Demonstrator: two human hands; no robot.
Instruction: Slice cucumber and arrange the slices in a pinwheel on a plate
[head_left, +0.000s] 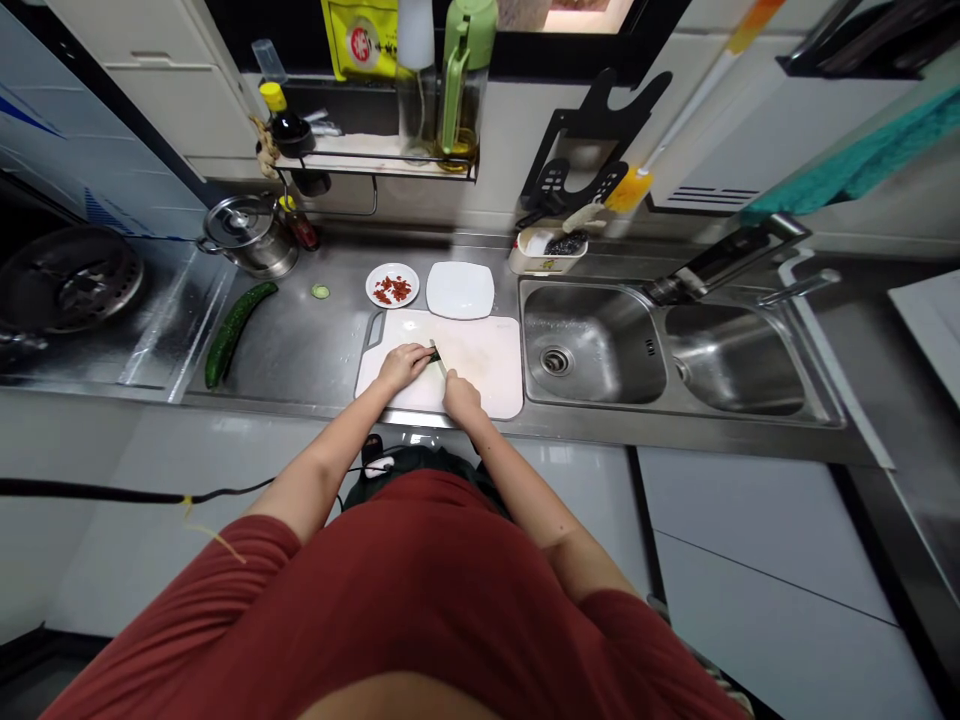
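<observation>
On the white cutting board [487, 350], my left hand [403, 367] has its fingers closed on a small dark green piece [435, 355], which looks like cucumber. My right hand [461, 398] is wrapped round the handle of a knife [439, 357]. The knife's narrow blade points up and left, beside the green piece and just right of my left fingertips. Behind the board stand a white plate with red chopped bits [393, 288] and a bare white square plate [460, 290]. A whole cucumber [234, 332] lies on the steel counter at the left, with a pale green slice [320, 291] near it.
A double sink [596, 345] adjoins the board's right side. At the back left stand a lidded pot [251, 235] and a small red bottle [301, 225]. Above the counter, a wire shelf [375, 165] holds bottles. A wok [71, 280] sits at the far left.
</observation>
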